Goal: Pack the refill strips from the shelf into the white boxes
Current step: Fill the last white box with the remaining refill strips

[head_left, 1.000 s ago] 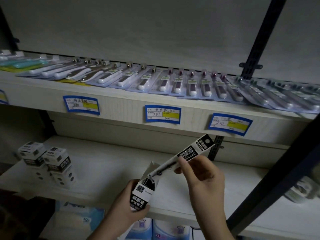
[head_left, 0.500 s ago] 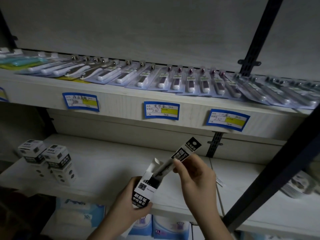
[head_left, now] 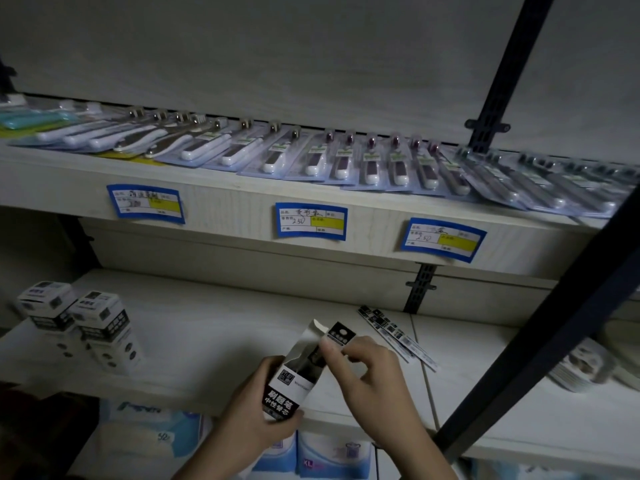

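The left hand [head_left: 258,407] grips an open box [head_left: 294,377] over the shelf [head_left: 214,341] while the right hand [head_left: 369,370] pinches a strip [head_left: 341,336] sunk almost fully into it.

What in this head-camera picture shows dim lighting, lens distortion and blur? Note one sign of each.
Head view: the scene is dim, with the lower left corner nearly black; the wide lens bows the upper shelf edge; the packaged items at its far right smear into blur, while the white box and the hands, left and right, stay fairly sharp.
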The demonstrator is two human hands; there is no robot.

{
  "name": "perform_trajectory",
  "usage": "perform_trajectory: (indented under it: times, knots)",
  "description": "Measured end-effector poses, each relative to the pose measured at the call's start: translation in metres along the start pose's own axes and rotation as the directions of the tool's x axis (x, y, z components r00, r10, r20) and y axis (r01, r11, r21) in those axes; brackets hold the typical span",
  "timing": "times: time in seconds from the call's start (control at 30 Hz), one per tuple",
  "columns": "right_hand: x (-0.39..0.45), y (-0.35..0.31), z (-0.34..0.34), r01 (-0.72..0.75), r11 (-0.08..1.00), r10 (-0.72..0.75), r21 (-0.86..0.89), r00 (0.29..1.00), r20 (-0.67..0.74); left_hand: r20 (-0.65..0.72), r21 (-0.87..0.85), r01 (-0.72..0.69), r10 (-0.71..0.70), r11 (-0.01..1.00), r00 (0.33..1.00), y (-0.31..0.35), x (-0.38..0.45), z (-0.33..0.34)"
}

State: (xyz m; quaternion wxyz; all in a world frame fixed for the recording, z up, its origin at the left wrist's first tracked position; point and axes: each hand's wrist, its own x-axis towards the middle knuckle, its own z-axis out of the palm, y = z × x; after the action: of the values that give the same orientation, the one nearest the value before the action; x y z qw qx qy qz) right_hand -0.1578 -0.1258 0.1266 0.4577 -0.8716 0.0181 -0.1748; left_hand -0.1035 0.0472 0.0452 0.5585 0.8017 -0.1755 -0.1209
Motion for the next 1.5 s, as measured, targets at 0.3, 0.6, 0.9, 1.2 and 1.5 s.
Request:
perform_trajectory:
  times: [0.3,0.6,0.9,1.2,1.5]
  knots:
    - [-0.002,0.004,0.006,0.090,0.984,-0.101,-0.157,0.993,-0.063,-0.005,-0.024,-0.021,0.020,0.999,1.000,0.001,0.004,0.004]
    - [-0.005,0.003,0.013,0.095,0.908,-0.040,-0.408,0.989,0.140,-0.016,-0.013,-0.027,0.027,1.000,1.000,-0.010,0.004,0.006]
    - [-0.005,-0.010,0.017,0.117,0.860,0.136,-0.497,0.886,0.443,0.024,0.001,-0.039,0.039,0.999,0.999,-0.003,0.001,0.008]
    - [-0.004,-0.003,0.036,0.060,0.871,0.144,-0.487,0.918,0.369,-0.040,0.069,0.060,-0.057,0.996,0.998,-0.031,0.005,0.015]
    - [0.003,0.018,0.039,0.282,0.888,-0.156,-0.364,0.928,0.337,-0.106,-0.037,0.070,-0.073,0.997,0.992,-0.018,0.007,0.015]
